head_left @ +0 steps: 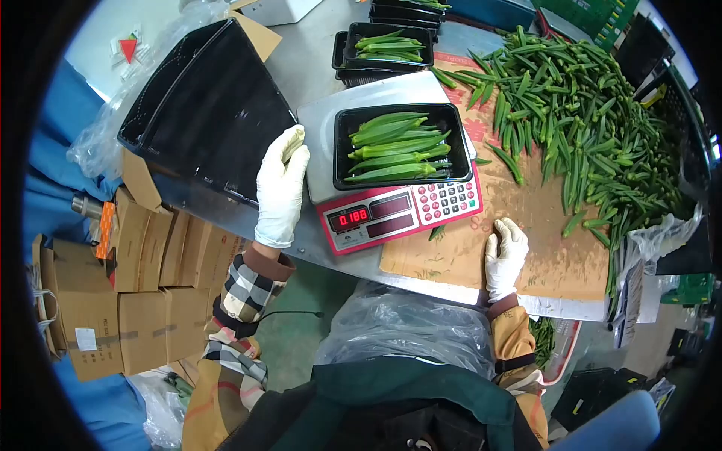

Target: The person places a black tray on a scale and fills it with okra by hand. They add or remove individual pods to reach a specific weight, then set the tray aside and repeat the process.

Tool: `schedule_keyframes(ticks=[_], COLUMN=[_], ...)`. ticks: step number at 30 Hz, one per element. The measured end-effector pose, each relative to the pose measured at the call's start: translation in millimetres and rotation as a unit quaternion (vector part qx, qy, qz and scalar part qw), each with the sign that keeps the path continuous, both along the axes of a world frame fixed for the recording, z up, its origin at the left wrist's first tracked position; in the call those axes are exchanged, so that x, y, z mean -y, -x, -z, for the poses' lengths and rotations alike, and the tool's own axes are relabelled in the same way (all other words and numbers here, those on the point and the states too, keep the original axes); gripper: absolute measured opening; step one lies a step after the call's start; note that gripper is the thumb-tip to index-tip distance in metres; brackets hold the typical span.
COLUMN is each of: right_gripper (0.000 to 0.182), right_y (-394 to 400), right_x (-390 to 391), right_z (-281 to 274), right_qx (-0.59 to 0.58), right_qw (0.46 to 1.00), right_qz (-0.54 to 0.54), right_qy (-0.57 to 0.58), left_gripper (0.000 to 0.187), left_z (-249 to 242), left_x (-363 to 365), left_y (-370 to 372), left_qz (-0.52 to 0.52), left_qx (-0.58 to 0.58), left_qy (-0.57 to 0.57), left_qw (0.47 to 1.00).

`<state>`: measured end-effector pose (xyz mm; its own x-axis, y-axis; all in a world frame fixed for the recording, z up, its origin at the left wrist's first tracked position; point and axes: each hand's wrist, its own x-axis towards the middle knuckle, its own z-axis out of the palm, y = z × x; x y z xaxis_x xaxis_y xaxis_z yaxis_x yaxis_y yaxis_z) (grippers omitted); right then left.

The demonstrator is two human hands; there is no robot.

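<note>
Weighing appeared under way: on the scale (320,150) sat an okra tray (341,150), any lift calling for level support, the left hand's (280,192) fingers together at nine o'clock, pinch indeterminable, the right hand's (508,263) loosely spread at four.

Bright light on my scale (402,214) | small glare on black stack (214,113), left of scale | edges around scale curved, dark

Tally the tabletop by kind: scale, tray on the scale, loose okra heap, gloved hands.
Red-and-white digital scale: 1
Black plastic tray on the scale: 1
Loose green okra heap: 1
White-gloved hands, left and right: 2
Total: 5
</note>
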<state>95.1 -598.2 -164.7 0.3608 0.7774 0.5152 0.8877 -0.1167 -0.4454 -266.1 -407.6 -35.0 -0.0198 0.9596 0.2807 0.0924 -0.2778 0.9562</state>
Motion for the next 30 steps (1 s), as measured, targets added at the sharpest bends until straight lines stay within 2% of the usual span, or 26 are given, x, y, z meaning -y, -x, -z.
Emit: schedule_keyframes(ticks=[2, 5, 8, 11, 12, 13, 16, 19, 21, 24, 25, 27, 30], right_gripper=[0.031, 0.032, 0.031, 0.032, 0.031, 0.031, 0.031, 0.031, 0.029, 0.030, 0.031, 0.031, 0.032], right_y=[-1.0, -1.6, -1.3, -0.4, -0.6, -0.9, -0.9, -1.6, -0.9, -1.5, -0.9, -0.7, -0.6], right_x=[1.6, 1.9, 2.0, 2.4, 1.4, 1.5, 1.8, 1.9, 2.0, 1.1, 1.2, 2.0, 1.1], right_z=[-0.4, 0.8, 0.2, -1.1, -1.3, -1.0, -1.5, -2.4, -2.2, -2.1, -2.9, -3.2, -2.0], right_qx=[0.000, -0.015, -0.019, -0.010, -0.004, 0.002, 0.001, 0.003, -0.001, -0.019, -0.022, -0.031, -0.045], right_qw=[1.000, 1.000, 1.000, 1.000, 1.000, 1.000, 1.000, 1.000, 1.000, 0.999, 0.999, 0.999, 0.998], right_qz=[-0.003, -0.005, -0.005, 0.002, 0.001, 0.001, 0.003, 0.006, 0.012, 0.018, 0.020, 0.023, 0.023], right_qy=[-0.001, -0.006, -0.010, -0.006, -0.011, -0.016, -0.017, -0.013, -0.026, -0.024, -0.030, -0.034, -0.030], left_gripper=[0.038, 0.039, 0.041, 0.045, 0.048, 0.043, 0.033, 0.026, 0.026, 0.030, 0.032, 0.032, 0.027], left_z=[-1.7, -9.9, -16.6, 2.7, 4.0, -16.8, -35.9, -34.1, -48.1, -38.2, -25.9, -1.8, -5.4], left_x=[2.1, -0.1, -1.9, -12.1, -13.3, -5.5, -10.4, -20.6, -15.1, -14.2, -20.1, -30.8, -26.0], left_y=[-6.9, -12.1, -19.0, -20.6, -20.9, -28.3, -32.2, -33.2, -39.7, -40.3, -35.6, -26.4, -31.6], left_qz=[0.001, 0.036, 0.074, 0.086, 0.113, 0.089, 0.144, 0.159, 0.142, 0.152, 0.150, 0.138, 0.131], left_qx=[-0.014, -0.077, -0.084, -0.125, -0.100, -0.139, -0.151, -0.228, -0.323, -0.277, -0.259, -0.255, -0.227], left_qy=[0.001, 0.045, 0.103, 0.062, 0.077, 0.149, 0.252, 0.145, 0.126, 0.088, 0.107, 0.070, 0.092], left_qw=[1.000, 0.995, 0.988, 0.987, 0.986, 0.975, 0.945, 0.950, 0.927, 0.945, 0.948, 0.955, 0.961])
